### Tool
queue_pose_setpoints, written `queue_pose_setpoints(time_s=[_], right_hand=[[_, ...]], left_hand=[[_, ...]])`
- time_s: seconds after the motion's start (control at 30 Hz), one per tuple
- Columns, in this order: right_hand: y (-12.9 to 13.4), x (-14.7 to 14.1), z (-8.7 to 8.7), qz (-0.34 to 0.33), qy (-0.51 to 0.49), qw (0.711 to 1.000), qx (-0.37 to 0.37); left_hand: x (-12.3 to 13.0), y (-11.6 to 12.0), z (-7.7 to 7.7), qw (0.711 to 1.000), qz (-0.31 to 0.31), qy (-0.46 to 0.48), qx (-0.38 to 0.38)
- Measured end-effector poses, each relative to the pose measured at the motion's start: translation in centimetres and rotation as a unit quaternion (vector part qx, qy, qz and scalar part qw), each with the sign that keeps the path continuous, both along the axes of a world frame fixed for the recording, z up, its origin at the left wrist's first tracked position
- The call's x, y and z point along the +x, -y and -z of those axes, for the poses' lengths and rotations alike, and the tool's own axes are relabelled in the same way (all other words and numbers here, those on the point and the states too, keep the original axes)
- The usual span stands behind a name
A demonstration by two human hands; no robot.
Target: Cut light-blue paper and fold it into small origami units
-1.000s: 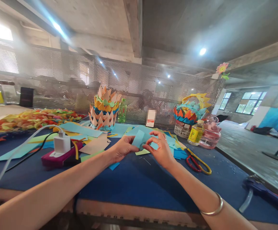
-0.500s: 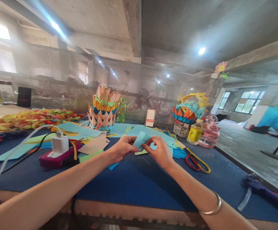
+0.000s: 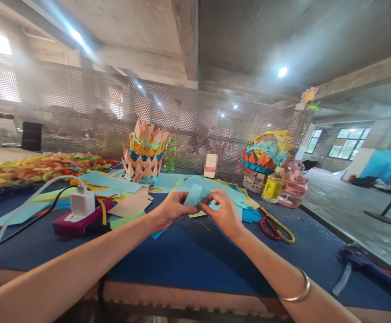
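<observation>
A small piece of light blue paper (image 3: 194,195), folded over itself, is held up above the blue table mat (image 3: 182,260). My left hand (image 3: 171,210) pinches its left side between thumb and fingers. On the paper's right side my right hand (image 3: 225,212) is closed, with thumb and fingertips on its lower edge. Behind both hands lie loose light blue sheets (image 3: 230,194). A silver bracelet circles my right wrist.
Red and yellow scissors (image 3: 276,226) lie right of my hands, a glue gun (image 3: 360,262) further right. A purple power strip (image 3: 70,225) with white plug sits left. Layered paper crafts (image 3: 143,166), a green bottle (image 3: 170,156) and a yellow-labelled bottle (image 3: 273,187) stand behind.
The folded paper has tilted slightly and shows a little more of its left face. Both hands keep their hold in nearly the same place. The view has shifted slightly.
</observation>
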State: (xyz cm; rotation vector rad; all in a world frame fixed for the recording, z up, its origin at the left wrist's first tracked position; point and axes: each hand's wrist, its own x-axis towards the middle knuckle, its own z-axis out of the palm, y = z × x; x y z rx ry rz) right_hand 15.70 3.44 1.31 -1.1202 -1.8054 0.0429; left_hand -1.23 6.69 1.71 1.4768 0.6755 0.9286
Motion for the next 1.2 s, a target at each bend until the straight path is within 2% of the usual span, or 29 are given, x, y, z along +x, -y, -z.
queue_pose_setpoints(time_s=[0.1,0.23,0.33,0.47,0.63,0.87,1.03,1.2], right_hand=[[0.0,0.0,0.2,-0.003,-0.020,1.000,-0.010],[-0.3,-0.1,0.5,-0.008,-0.113,0.993,-0.037],[-0.6,-0.2,0.8,-0.044,-0.166,0.981,-0.085],[-0.8,-0.2,0.9,-0.067,-0.179,0.972,-0.136],[-0.7,-0.2,0.9,-0.065,-0.176,0.974,-0.125],[-0.6,-0.3,1.1,-0.066,-0.169,0.977,-0.109],[-0.7,-0.1,1.2,-0.060,-0.165,0.979,-0.100],[-0.6,-0.2,1.1,-0.071,-0.156,0.979,-0.106]], left_hand=[[0.0,0.1,0.0,1.000,-0.003,0.002,0.000],[-0.1,0.2,0.0,1.000,-0.002,0.013,-0.003],[-0.1,0.3,-0.2,1.000,-0.003,0.011,-0.002],[0.0,0.1,-0.1,1.000,-0.007,0.006,0.005],[0.0,0.0,0.0,1.000,-0.017,0.002,0.006],[0.3,0.8,-0.6,0.999,0.001,-0.022,-0.049],[0.2,0.9,-0.6,0.997,-0.019,-0.076,-0.023],[0.1,0.5,-0.3,0.996,-0.021,-0.087,-0.004]])
